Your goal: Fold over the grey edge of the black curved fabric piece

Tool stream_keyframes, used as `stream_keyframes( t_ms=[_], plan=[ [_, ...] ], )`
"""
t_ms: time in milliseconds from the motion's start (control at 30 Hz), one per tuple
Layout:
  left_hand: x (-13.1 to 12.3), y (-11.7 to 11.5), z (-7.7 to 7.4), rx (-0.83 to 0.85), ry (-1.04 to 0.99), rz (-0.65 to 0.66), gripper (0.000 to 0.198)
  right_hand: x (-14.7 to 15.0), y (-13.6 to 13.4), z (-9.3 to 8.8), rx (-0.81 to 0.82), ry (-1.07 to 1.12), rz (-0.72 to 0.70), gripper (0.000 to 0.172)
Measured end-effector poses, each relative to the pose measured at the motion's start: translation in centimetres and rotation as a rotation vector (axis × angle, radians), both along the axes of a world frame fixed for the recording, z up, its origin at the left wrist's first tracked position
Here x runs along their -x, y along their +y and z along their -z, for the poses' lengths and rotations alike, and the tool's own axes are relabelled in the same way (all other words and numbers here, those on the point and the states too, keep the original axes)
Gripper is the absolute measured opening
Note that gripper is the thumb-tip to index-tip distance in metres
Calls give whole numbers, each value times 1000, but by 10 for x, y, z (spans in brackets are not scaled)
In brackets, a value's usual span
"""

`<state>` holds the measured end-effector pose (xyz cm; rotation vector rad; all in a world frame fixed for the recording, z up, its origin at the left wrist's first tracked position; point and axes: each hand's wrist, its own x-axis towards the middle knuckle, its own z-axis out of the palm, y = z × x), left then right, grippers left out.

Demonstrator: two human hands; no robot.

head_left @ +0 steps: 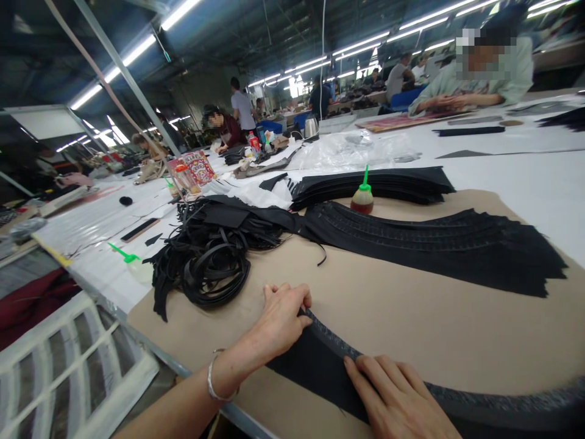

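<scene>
My left hand (pixel 281 317) rests on the brown board (pixel 411 317) with its fingers curled over the left end of a long black curved piece (pixel 315 366) with a textured strip along its upper edge. My right hand (pixel 397 399) lies on the same piece further right, fingers pressed down on the strip. A fanned row of similar black pieces (pixel 439 241) lies across the board beyond my hands.
A tangle of black straps (pixel 210 256) sits at the board's left. A red glue bottle with a green tip (pixel 362 196) stands behind the fanned pieces, another green-tipped bottle (pixel 132 263) lies left. Other people work at the far tables. A white rack (pixel 68 366) is lower left.
</scene>
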<state>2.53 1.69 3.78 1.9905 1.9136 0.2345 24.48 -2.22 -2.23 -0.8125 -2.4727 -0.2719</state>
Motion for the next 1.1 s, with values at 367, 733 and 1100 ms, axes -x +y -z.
stream_keyframes(
  t_ms=[367,733,1100],
  plan=[
    [13,0,4,-62,-77,-21,20,53,10,0,13,5,63,57],
    [36,11,10,-66,-228,-11,19,56,11,3,-58,-3,78,50],
    [36,12,19,-92,-237,-32,20,52,16,22,-32,5,40,39]
  ],
)
